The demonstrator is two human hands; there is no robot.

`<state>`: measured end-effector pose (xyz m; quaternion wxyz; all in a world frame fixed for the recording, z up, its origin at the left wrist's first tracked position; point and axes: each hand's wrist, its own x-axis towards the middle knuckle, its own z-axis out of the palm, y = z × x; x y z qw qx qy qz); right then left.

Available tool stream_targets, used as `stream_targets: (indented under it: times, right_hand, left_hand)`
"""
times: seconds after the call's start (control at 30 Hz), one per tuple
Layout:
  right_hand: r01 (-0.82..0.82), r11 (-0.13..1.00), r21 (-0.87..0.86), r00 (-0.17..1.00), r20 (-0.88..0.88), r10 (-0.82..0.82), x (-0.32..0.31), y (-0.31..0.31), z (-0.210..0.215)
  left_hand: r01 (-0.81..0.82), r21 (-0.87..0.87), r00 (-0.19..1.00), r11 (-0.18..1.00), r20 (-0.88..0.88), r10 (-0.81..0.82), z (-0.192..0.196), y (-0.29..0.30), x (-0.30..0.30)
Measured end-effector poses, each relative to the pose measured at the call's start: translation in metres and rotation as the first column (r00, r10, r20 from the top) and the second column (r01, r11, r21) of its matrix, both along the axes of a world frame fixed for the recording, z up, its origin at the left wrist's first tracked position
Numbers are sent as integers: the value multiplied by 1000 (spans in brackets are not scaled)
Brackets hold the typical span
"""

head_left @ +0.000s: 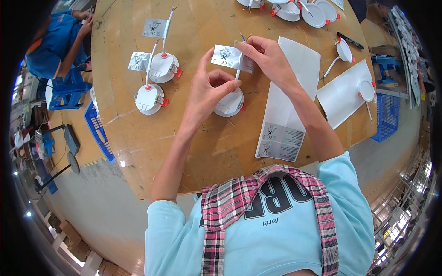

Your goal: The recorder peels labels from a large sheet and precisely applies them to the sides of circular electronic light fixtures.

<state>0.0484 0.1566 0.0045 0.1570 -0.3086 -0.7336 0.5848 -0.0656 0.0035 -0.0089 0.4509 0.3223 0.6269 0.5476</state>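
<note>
In front of me a round white downlight [227, 106] with red clips sits on the table, its white cable [238, 72] standing up. A silvery printed label [224, 55] is around or against that cable near its bare wire ends. My left hand [206, 91] pinches the cable between thumb and fingers, its index finger at the label's left edge. My right hand [272, 60] is closed on the label's upper right part, thumb on its face. To the left stand two more downlights, a nearer one [148, 102] and a farther one [161, 69], each with a label flag on its cable.
A white label sheet [294, 87] with a few labels at its near end lies right of my hands. Beyond it are another sheet [343, 94], two loose downlights and a black marker [350, 40]. Several downlights [314, 16] lie at the far edge. A co-worker [60, 41] sits far left.
</note>
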Motion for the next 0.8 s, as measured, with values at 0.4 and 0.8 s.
stream_targets:
  times: [0.4,0.8]
  right_hand:
    - [-167,986,5,979,-116,166,11,10,0]
    - [-326,945,-10,910,-273,311,6,-1,14]
  left_hand:
    - [-71,142,901,987,433,2,-6,-2,-26]
    - [478,-54,764,877,517,-385,-20,55,-35]
